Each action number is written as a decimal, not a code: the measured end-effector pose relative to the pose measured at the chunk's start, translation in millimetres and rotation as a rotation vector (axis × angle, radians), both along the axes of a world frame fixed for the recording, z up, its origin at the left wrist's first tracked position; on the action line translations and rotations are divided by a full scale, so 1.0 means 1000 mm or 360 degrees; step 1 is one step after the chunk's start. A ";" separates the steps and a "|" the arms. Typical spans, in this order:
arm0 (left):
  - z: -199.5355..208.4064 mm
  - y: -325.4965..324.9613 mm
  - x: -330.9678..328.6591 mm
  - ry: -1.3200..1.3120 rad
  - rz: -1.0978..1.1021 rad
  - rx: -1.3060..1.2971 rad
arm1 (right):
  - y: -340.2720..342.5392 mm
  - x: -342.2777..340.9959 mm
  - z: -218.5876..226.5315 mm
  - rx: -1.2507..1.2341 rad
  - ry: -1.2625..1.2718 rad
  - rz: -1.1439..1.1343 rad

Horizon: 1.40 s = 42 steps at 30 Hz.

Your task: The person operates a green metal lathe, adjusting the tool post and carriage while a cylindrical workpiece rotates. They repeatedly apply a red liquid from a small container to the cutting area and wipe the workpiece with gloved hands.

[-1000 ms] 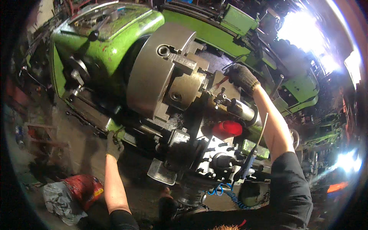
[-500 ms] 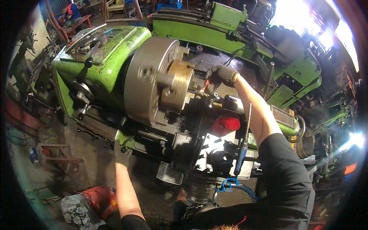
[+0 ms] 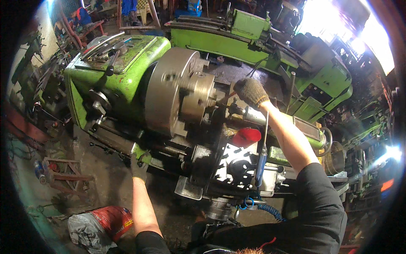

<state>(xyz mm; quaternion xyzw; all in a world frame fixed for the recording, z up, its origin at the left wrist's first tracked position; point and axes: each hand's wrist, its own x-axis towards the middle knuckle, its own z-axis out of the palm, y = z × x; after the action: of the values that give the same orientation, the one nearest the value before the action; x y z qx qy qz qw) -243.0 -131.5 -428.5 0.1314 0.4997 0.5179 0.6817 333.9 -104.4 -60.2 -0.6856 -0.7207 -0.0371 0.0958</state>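
Note:
A large lathe chuck (image 3: 163,93) holds a brass-coloured cylindrical workpiece (image 3: 196,98); both look blurred, as if turning. My gloved right hand (image 3: 252,91) is closed round a thin reddish tool (image 3: 229,97), whose far end points left toward the workpiece's face. I cannot make out its tip. Below that hand lies the tailstock quill (image 3: 253,114). At the lathe's front left, my gloved left hand (image 3: 138,168) is closed by a green bracket (image 3: 143,155) on the bed; what its fingers grip is hidden.
The green headstock (image 3: 122,72) has levers and a handwheel. On the carriage are a red cloth-like object (image 3: 246,137) and a blue air gun (image 3: 261,167) with a coiled hose. A second green lathe (image 3: 220,40) stands behind. Red and grey sacks (image 3: 99,226) lie at lower left.
My right hand has drawn slightly to the right with the reddish tool, away from the workpiece. The left hand stays by the bracket. The whole view has shifted a little.

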 end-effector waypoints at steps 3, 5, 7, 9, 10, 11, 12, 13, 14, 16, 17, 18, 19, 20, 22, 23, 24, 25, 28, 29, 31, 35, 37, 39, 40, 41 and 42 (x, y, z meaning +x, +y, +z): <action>-0.013 0.002 -0.007 0.0028 0.0035 -0.0031 | -0.015 -0.017 0.007 -0.0012 -0.0257 -0.0089; -0.023 0.004 -0.005 0.0023 0.0043 -0.0045 | -0.022 -0.018 0.007 0.0025 -0.0315 -0.0152; -0.017 0.004 -0.006 -0.0085 -0.0008 -0.0037 | -0.030 -0.026 0.004 0.0021 -0.0288 -0.0071; -0.016 0.001 -0.009 -0.0019 -0.0043 0.0040 | -0.034 -0.035 0.007 -0.0041 -0.0222 -0.0075; -0.019 -0.002 -0.008 0.0102 -0.0051 0.0113 | -0.036 -0.039 0.011 -0.0073 -0.0240 -0.0107; -0.022 -0.006 -0.010 0.0224 -0.0059 0.0185 | -0.038 -0.043 0.015 -0.0105 -0.0257 -0.0139; -0.022 -0.009 -0.008 0.0303 -0.0145 0.0285 | -0.042 -0.047 0.022 -0.0138 -0.0287 -0.0186; -0.020 -0.010 -0.006 0.0390 -0.0239 0.0389 | -0.044 -0.040 0.016 -0.0052 -0.0244 -0.0138; -0.019 -0.009 -0.004 0.0393 -0.0277 0.0424 | -0.045 -0.029 0.004 0.0036 -0.0203 -0.0090; -0.020 -0.010 -0.009 0.0334 -0.0263 0.0420 | -0.046 -0.040 0.010 0.0044 -0.0204 -0.0055; -0.021 -0.008 -0.011 0.0260 -0.0234 0.0338 | -0.047 -0.045 0.012 -0.0037 -0.0253 -0.0087; -0.017 -0.006 -0.012 0.0187 -0.0203 0.0256 | -0.050 -0.053 0.017 -0.0119 -0.0296 -0.0125; -0.013 -0.002 -0.011 0.0111 -0.0177 0.0129 | -0.053 -0.054 0.019 -0.0110 -0.0292 -0.0145; -0.009 0.000 -0.011 0.0035 -0.0150 0.0002 | -0.055 -0.054 0.020 -0.0101 -0.0289 -0.0164; 0.002 -0.006 -0.007 -0.0075 -0.0047 0.0069 | -0.060 -0.055 0.021 -0.0082 -0.0255 -0.0129; 0.007 -0.009 -0.006 -0.0132 0.0005 0.0098 | -0.063 -0.057 0.022 -0.0068 -0.0225 -0.0073; 0.004 -0.008 -0.005 -0.0135 -0.0035 0.0128 | -0.067 -0.058 0.024 -0.0052 -0.0203 -0.0019; 0.002 -0.005 -0.005 -0.0138 -0.0075 0.0157 | -0.068 -0.055 0.019 -0.0030 -0.0230 -0.0009; 0.002 -0.005 -0.003 0.0047 -0.0078 0.0059 | -0.067 -0.058 0.007 -0.0047 -0.0300 -0.0038; 0.003 -0.006 -0.003 0.0141 -0.0060 -0.0005 | -0.068 -0.060 0.008 -0.0108 -0.0321 -0.0098; 0.000 -0.008 -0.010 0.0112 -0.0094 0.0071 | -0.071 -0.067 0.015 -0.0111 -0.0305 -0.0093; -0.016 -0.003 -0.012 -0.0028 -0.0147 0.0120 | -0.069 -0.053 0.002 0.0004 -0.0231 -0.0011; -0.008 -0.007 -0.004 -0.0059 -0.0112 0.0093 | -0.068 -0.054 0.000 -0.0054 -0.0252 -0.0071; 0.000 -0.012 -0.006 -0.0037 -0.0070 0.0101 | -0.071 -0.067 0.013 -0.0167 -0.0291 -0.0156; 0.000 -0.014 -0.008 -0.0005 -0.0053 0.0121 | -0.072 -0.070 0.016 -0.0128 -0.0254 -0.0081; 0.000 -0.016 -0.010 0.0028 -0.0035 0.0140 | -0.073 -0.074 0.018 -0.0090 -0.0217 -0.0004; -0.001 -0.016 -0.011 -0.0014 -0.0031 0.0138 | -0.076 -0.075 0.020 -0.0056 -0.0184 0.0061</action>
<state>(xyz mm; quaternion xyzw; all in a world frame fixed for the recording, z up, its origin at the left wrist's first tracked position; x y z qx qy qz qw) -254.4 -147.8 -429.8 0.1634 0.4723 0.5329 0.6828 258.9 -180.5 -40.3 -0.6700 -0.7385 -0.0620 0.0426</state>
